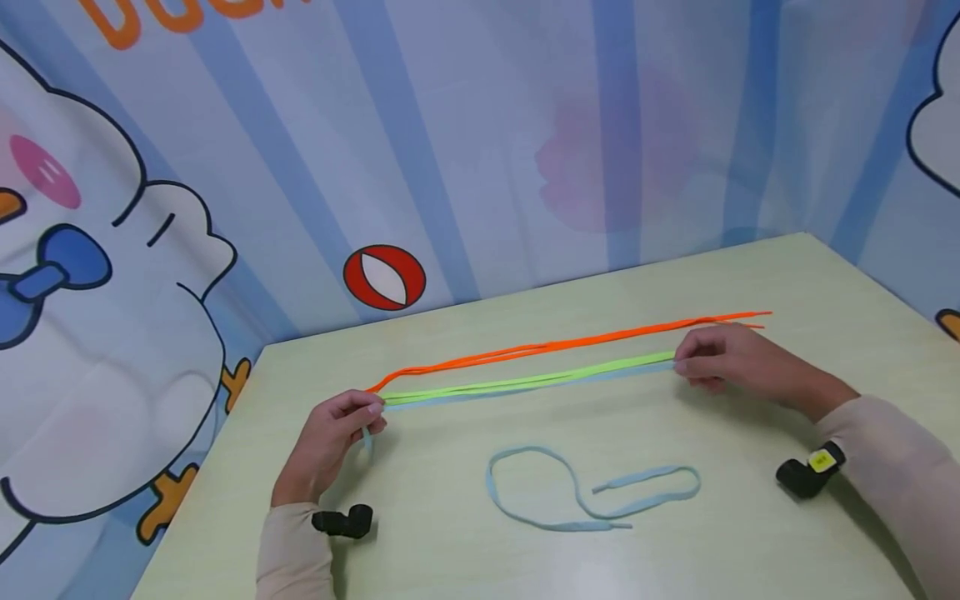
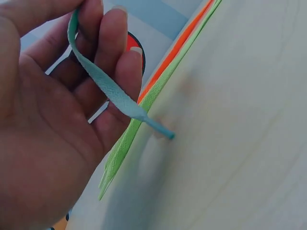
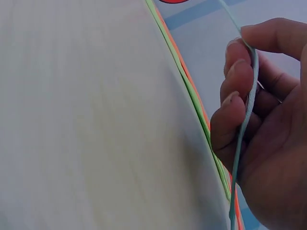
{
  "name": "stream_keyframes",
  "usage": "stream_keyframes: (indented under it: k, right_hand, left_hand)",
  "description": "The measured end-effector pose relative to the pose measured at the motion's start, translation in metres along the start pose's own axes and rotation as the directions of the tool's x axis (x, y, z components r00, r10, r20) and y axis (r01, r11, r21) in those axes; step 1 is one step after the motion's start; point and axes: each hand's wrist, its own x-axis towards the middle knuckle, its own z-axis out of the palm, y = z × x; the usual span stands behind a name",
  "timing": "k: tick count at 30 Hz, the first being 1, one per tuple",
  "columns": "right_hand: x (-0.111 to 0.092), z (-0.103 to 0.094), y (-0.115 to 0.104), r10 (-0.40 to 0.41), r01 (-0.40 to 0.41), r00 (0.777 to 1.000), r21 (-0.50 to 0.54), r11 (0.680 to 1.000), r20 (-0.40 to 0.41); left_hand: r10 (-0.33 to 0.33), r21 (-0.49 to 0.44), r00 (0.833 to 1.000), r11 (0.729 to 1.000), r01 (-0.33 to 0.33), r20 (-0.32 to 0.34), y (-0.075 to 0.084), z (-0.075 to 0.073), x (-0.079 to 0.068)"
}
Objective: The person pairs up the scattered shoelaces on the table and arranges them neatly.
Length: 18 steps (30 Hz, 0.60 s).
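Observation:
A light blue shoelace (image 1: 615, 375) stretches between both hands. My left hand (image 1: 326, 446) pinches it near one end, between thumb and fingers. In the left wrist view the lace's tail (image 2: 108, 88) hangs across the fingers, its narrow tip pointing down. With thumb and fingertips, my right hand (image 1: 750, 367) pinches the other part, and the rest of that lace (image 3: 252, 96) trails down past the palm in the right wrist view. Just behind the taut lace lie green shoelaces (image 2: 158, 91), laid lengthwise on the table. Orange shoelaces (image 1: 570, 342) run alongside, farther back.
Another light blue shoelace (image 1: 581, 527) lies in loose curves on the pale table (image 1: 450, 483), nearer the front. A cartoon-printed backdrop (image 1: 487, 150) rises behind the table's back edge. Each sleeved wrist wears a small black camera (image 1: 345, 522).

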Motion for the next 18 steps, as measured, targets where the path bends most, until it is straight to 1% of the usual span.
stream_keyframes:
  k: [4, 8, 11, 15, 18]
  right_hand:
    - [-0.001, -0.006, 0.003, 0.033, -0.033, 0.999, -0.034, 0.999, 0.006]
    - [-0.002, -0.012, 0.006, 0.078, -0.078, 0.997, -0.095, 0.992, -0.005]
    - [-0.003, -0.015, 0.008, 0.094, -0.097, 0.995, -0.152, 0.984, -0.021]
    - [-0.004, -0.018, 0.01, 0.091, -0.096, 0.995, -0.224, 0.97, -0.033]
    - [-0.004, -0.019, 0.011, 0.084, -0.092, 0.996, -0.262, 0.961, -0.039]
  left_hand:
    - [-0.011, 0.037, 1.0, 0.999, 0.011, 0.003, -0.001, 0.0, 0.0]
    - [-0.012, 0.084, 1.0, 0.996, 0.011, 0.01, -0.002, -0.001, 0.002]
    - [-0.023, 0.125, 1.0, 0.992, 0.022, 0.005, -0.003, 0.0, 0.002]
    - [-0.042, 0.206, 0.999, 0.978, 0.044, -0.015, -0.005, 0.001, 0.002]
    - [-0.031, 0.248, 0.999, 0.968, 0.037, -0.031, -0.005, 0.002, 0.003]
